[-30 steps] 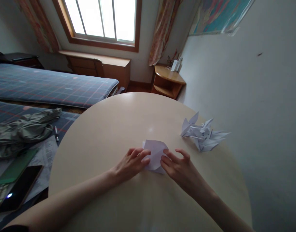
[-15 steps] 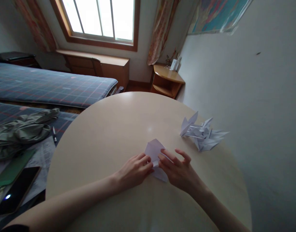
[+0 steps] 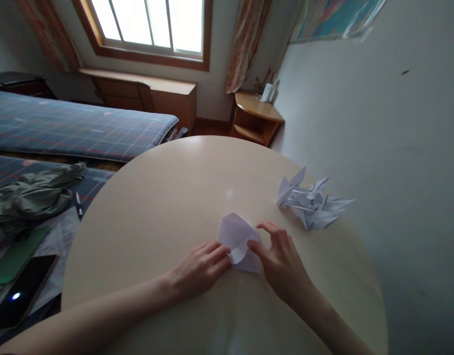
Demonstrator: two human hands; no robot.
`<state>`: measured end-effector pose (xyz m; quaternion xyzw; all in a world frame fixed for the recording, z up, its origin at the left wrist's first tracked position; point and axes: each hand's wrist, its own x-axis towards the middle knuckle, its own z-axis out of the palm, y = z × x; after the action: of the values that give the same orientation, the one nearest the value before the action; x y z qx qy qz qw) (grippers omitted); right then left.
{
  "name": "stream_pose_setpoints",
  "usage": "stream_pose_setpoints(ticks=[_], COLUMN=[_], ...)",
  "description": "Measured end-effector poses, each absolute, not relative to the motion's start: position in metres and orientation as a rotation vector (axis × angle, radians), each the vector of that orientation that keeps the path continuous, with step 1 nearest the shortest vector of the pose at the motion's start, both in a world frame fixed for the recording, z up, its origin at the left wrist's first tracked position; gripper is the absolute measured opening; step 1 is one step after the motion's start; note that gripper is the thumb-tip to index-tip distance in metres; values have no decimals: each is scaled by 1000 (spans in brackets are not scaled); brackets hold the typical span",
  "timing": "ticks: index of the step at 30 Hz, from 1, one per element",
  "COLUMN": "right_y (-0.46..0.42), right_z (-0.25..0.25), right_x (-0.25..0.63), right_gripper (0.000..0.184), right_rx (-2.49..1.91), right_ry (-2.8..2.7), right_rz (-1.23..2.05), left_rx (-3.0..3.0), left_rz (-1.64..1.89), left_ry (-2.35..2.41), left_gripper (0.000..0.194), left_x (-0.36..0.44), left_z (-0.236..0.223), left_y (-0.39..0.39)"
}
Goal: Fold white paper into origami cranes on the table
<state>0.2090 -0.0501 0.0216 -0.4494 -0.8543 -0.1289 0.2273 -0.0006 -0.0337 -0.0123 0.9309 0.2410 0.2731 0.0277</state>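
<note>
A small sheet of folded white paper (image 3: 237,231) lies on the round table (image 3: 168,197), its near flap bent up in a curve. At its left edge, my left hand (image 3: 205,266) pinches the paper between thumb and fingers. My right hand (image 3: 282,259) grips the right edge, thumb on the upper face and index finger along the far side. Beyond my right hand sits a cluster of white folded paper pieces (image 3: 310,202) with pointed tips.
On the left, beside the table, are a smartphone (image 3: 23,291), a green folder (image 3: 18,256), a pen (image 3: 79,204) and a crumpled grey-green cloth (image 3: 30,195). A plaid mattress (image 3: 82,125) lies behind. The wall (image 3: 397,162) runs close along the right.
My right fingers have spread and shifted right to the paper's edge. The near flap now curves upward, showing more of the sheet. The view has tilted slightly downward.
</note>
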Motion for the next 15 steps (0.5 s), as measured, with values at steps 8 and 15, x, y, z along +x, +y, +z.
stream_pose_setpoints(ticks=[8,15], right_y=[-53,-51], right_z=[21,19], right_x=[213,203], right_gripper=[17,11], right_rx=[-1288,-1384], right_ry=[-2517,-2465], right_rz=[-164,-214], left_rx=[3002,2980], left_rz=[907,853], left_ry=[674,691], left_gripper=[27,30], left_x=[3,2], left_z=[-17,-14], left_y=[-40,-41])
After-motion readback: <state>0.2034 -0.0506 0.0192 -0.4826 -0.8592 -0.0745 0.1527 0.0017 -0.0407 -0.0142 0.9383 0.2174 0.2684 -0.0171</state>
